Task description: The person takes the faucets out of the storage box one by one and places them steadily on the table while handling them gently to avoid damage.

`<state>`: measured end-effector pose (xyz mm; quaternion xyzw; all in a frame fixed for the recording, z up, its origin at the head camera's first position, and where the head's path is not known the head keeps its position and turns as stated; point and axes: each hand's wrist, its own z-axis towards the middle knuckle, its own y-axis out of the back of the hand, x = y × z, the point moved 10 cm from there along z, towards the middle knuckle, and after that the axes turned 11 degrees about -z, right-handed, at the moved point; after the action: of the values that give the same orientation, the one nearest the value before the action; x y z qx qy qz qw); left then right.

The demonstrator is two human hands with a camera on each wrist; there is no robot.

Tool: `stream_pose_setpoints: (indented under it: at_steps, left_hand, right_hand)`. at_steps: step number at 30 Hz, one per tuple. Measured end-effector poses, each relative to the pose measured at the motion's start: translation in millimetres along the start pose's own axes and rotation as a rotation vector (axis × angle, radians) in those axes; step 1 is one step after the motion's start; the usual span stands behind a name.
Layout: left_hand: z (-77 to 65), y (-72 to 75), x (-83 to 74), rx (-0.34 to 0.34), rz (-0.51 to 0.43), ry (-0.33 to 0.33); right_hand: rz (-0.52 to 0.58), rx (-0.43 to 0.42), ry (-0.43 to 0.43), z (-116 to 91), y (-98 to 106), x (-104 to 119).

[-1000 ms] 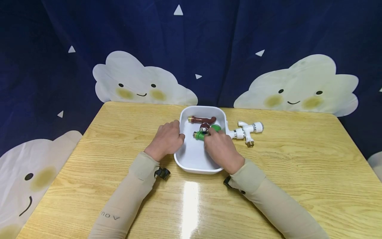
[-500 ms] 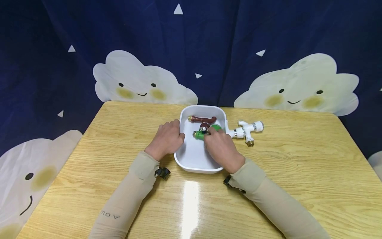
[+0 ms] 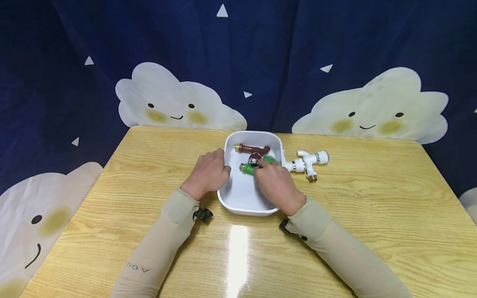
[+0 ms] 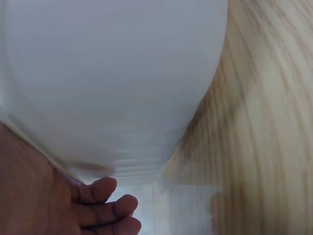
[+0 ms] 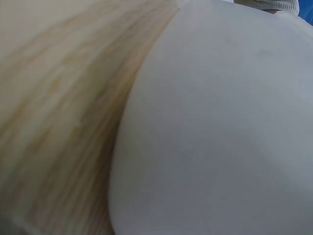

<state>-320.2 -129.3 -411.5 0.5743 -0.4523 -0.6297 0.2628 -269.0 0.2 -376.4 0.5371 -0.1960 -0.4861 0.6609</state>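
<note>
In the head view, my left hand (image 3: 208,174) grips the left rim of a white plastic basin (image 3: 242,200), thumb on the inner side. The left wrist view shows curled fingers (image 4: 115,210) beside the basin's outer wall. Inside the basin, my right hand (image 3: 277,184) holds a green tap (image 3: 249,169) with a brass threaded end. The hand covers much of the tap's body. A maroon tap (image 3: 253,149) lies behind it, its round knob close against the green one. The right wrist view is filled mostly by the basin's outer wall (image 5: 210,122); no right fingers show there.
A white tap (image 3: 308,162) with ribbed knobs and a brass threaded end lies on the wooden table (image 3: 372,207), just right of the basin. A dark blue curtain (image 3: 261,49) with cloud figures hangs behind the table's far edge.
The green tap has shifted very slightly left under my right hand. My left hand keeps its place on the basin's rim, and the white tap lies where it was.
</note>
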Motion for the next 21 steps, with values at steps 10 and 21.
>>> stream_pose_setpoints:
  at_steps: [10,21]
  left_hand:
    - [0.0,-0.4,0.6,0.000,0.001,0.006]
    - [-1.0,0.2,-0.5,0.008,0.003,0.000]
  right_hand:
    - [0.014,0.031,0.008,1.7,-0.9,1.3]
    - [0.015,0.031,0.021,1.3,-1.3,2.6]
